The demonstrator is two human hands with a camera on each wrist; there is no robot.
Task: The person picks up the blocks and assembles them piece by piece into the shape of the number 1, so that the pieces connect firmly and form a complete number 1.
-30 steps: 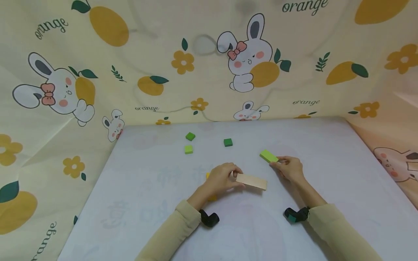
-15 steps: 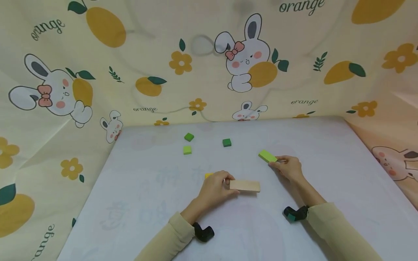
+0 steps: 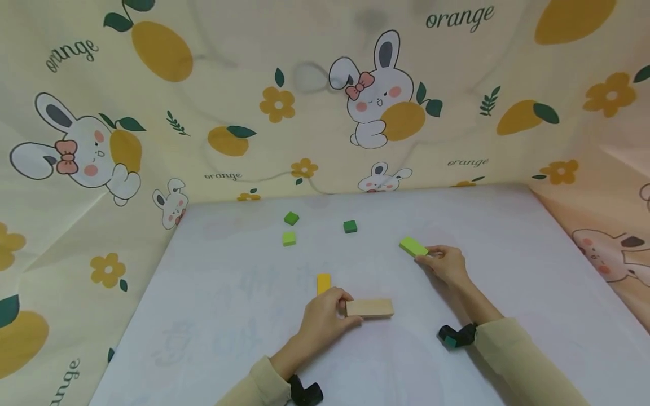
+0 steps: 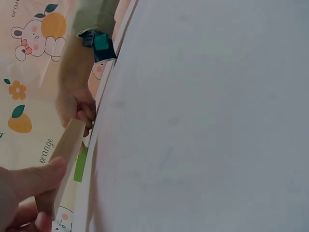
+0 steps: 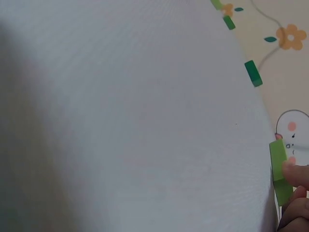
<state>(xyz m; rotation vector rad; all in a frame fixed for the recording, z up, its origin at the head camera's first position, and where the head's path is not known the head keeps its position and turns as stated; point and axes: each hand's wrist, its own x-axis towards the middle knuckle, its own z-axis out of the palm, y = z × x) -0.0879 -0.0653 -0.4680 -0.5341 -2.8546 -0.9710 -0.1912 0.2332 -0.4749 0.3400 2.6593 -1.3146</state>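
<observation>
My left hand (image 3: pixel 325 320) grips the left end of a plain wooden block (image 3: pixel 369 308), long and flat, pointing right across the table. In the left wrist view, thumb and fingers pinch this wooden block (image 4: pixel 64 162). Farther right, my right hand (image 3: pixel 447 264) pinches the near end of a light green rectangular block (image 3: pixel 413 247). The right wrist view shows the thumb on the green block's (image 5: pixel 278 157) face. Just behind the left hand lies a yellow block (image 3: pixel 323 283), partly hidden by that hand.
Toward the back of the white table (image 3: pixel 228 338) lie a green block (image 3: pixel 291 218), a lime block (image 3: pixel 289 239) and a dark green block (image 3: pixel 350 226). A printed cloth (image 3: pixel 304 129) hangs behind the table. Each wrist carries a small black camera (image 3: pixel 456 336).
My left hand has moved toward me and slightly left with the wooden block, which has turned level across the view. More of the yellow block's far end shows. The right hand stays at the green block.
</observation>
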